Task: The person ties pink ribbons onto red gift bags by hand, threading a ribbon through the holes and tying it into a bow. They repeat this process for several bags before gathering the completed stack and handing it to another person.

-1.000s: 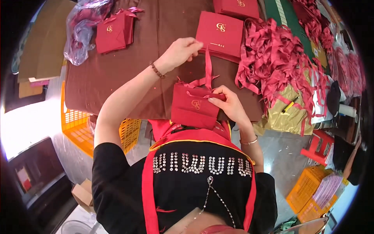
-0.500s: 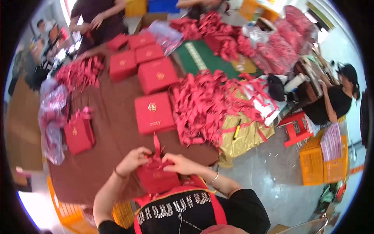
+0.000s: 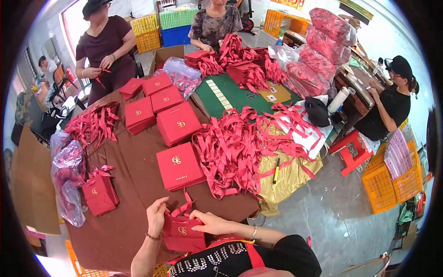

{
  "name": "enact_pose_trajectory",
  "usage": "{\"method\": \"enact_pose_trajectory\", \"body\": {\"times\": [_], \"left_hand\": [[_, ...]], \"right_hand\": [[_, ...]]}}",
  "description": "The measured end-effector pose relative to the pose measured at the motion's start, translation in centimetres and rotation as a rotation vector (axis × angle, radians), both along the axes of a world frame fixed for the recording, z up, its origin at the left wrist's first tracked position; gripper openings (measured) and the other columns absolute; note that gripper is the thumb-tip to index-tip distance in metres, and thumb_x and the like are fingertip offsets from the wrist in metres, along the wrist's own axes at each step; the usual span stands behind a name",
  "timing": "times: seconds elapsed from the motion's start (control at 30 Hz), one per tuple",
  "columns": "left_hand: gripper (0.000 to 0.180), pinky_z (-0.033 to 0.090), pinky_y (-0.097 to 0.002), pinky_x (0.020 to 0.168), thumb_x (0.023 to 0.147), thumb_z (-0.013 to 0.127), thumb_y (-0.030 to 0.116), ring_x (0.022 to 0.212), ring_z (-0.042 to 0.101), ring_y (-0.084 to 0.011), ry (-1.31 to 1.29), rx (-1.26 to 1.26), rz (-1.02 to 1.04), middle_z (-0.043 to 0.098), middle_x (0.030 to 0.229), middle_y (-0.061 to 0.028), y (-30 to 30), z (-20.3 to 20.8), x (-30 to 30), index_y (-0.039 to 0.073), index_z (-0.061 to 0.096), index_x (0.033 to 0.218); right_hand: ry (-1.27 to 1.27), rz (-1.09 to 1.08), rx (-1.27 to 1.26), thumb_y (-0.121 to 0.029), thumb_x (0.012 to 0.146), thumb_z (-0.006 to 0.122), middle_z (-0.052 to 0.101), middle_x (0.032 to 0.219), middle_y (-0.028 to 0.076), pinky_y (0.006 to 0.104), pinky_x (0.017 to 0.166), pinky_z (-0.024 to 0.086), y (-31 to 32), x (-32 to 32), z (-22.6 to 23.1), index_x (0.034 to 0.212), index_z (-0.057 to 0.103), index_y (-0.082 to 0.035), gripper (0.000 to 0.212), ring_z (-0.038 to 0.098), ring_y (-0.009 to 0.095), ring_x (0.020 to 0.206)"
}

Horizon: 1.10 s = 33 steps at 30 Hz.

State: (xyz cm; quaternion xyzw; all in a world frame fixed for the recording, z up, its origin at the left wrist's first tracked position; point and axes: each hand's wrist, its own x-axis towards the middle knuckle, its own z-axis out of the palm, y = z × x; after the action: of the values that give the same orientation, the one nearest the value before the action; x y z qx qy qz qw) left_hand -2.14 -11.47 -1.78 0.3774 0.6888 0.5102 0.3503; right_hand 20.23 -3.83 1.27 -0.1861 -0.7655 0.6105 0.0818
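Observation:
A small red paper gift bag (image 3: 183,241) with a gold emblem stands against my body at the near table edge. A red ribbon (image 3: 185,206) rises from its mouth. My right hand (image 3: 211,223) is closed on the bag's upper right rim, thumb and fingers pressed there. At the bag's upper left my left hand (image 3: 158,213) has its fingers curled together; what they pinch, if anything, is hidden. Just beyond the hands lies a stack of flat red bags (image 3: 180,167), and beside it a large heap of loose red ribbons (image 3: 230,150).
A finished-looking red bag with a bow (image 3: 99,194) stands at left by plastic-wrapped bundles (image 3: 69,173). More bag stacks (image 3: 177,122) lie farther back. A yellow pen (image 3: 276,171) rests on gold sheeting (image 3: 290,184). Co-workers stand across the table and at right. Orange crates (image 3: 380,184) are on the floor.
The whole view has shifted, showing more of the far side. My left hand has drawn away from the ribbon's base toward the bag's left side; my right hand stays at the rim.

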Motion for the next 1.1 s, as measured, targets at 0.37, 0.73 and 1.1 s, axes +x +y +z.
{"method": "enact_pose_trajectory", "body": {"times": [0.37,0.73,1.1], "left_hand": [[0.025,0.045,-0.0355,0.059,0.074,0.052,-0.002,0.061,0.053,-0.0265,0.944,0.246,-0.297,0.060,0.073,-0.0107,-0.4,3.2,1.7,0.007,0.066,0.093],[0.016,0.039,-0.0193,0.048,0.088,0.048,0.001,0.051,0.049,-0.0054,-0.203,-0.125,0.004,0.059,0.063,-0.0038,-1.2,0.7,-0.6,0.001,0.063,0.094],[0.015,0.037,-0.0177,0.047,0.087,0.049,0.001,0.049,0.045,-0.0063,-0.690,-0.100,0.154,0.062,0.069,-0.0089,-0.6,-0.6,-1.6,0.002,0.058,0.100]], "right_hand": [[0.104,0.129,-0.027,-0.008,0.079,0.057,0.055,0.123,0.016,0.0374,0.093,0.043,0.7,-0.7,-1.2,0.137,0.037,-0.014,0.062,0.059,0.031,0.103],[-0.054,0.276,-0.045,-0.012,0.083,0.057,0.058,0.115,0.019,0.0395,0.082,0.045,0.9,-1.5,0.1,0.137,0.038,-0.016,0.058,0.061,0.032,0.092],[0.043,0.202,0.051,-0.012,0.078,0.058,0.061,0.107,0.022,0.0376,0.073,0.048,1.1,-1.2,-2.0,0.136,0.040,-0.013,0.061,0.062,0.029,0.073]]}}
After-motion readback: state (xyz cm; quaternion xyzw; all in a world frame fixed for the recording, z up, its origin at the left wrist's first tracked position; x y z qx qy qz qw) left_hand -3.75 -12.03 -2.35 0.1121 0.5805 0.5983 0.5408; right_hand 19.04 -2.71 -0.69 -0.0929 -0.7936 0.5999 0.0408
